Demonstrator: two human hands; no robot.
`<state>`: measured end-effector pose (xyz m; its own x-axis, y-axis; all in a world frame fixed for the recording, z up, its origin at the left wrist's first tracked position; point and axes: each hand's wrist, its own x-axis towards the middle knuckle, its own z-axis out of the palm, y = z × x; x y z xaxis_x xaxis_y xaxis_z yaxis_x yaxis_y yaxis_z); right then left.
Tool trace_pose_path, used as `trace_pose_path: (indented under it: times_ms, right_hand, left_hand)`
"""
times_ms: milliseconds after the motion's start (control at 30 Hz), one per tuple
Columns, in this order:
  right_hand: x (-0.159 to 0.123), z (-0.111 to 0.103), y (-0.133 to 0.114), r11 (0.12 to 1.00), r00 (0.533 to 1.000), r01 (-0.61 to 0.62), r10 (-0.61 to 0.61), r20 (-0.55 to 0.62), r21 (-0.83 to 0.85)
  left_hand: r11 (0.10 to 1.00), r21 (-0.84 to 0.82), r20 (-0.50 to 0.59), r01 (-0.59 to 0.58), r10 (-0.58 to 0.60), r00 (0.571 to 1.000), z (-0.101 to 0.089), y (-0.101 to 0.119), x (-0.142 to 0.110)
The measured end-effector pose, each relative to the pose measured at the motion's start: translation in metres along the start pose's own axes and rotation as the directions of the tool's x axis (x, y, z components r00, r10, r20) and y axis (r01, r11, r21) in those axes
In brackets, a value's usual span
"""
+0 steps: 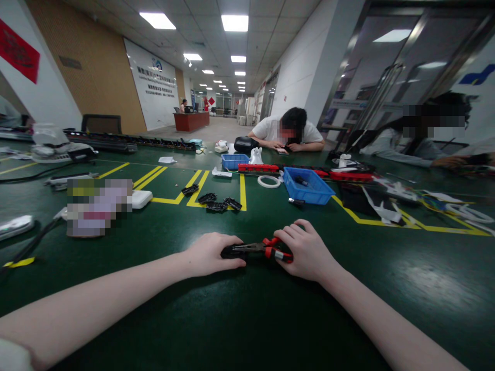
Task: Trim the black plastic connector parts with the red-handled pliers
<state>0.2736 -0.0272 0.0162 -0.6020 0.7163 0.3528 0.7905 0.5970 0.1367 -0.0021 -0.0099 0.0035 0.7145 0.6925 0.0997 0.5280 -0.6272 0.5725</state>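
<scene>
Toward the green table [247, 330]'s near edge, our left hand [212, 252] grips a small black part [229, 253] while our right hand [305, 251] holds red-handled needle-nose pliers [268, 251], tips at that part.

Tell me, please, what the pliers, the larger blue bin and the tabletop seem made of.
Pliers: grey metal in front, faintly shiny; red-and-black handles, probably plastic or rubber, by their solid colours. Larger blue bin: likely moulded plastic, evenly coloured. Tabletop: smooth, semi-gloss dark green, reflecting light; coating or mat, unclear.
</scene>
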Motion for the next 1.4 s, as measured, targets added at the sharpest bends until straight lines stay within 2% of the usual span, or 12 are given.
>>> trace_pose_path:
  times_ms: [600, 1400]
  right_hand:
    - [0.0000, 0.0005, -0.0006, 0.999, 1.000, -0.012, 0.013, -0.022, 0.036]
    - [-0.0001, 0.0023, 0.0013, 0.998, 0.997, -0.011, 0.006, -0.078, -0.056]
  left_hand:
    - [0.995, -0.100, 0.041, -0.002, 0.007, 0.999, -0.0034, -0.0001, 0.0007]
    - [0.999, 0.004, 0.006, -0.040, 0.040, 0.999, -0.0009, 0.0007, 0.0000]
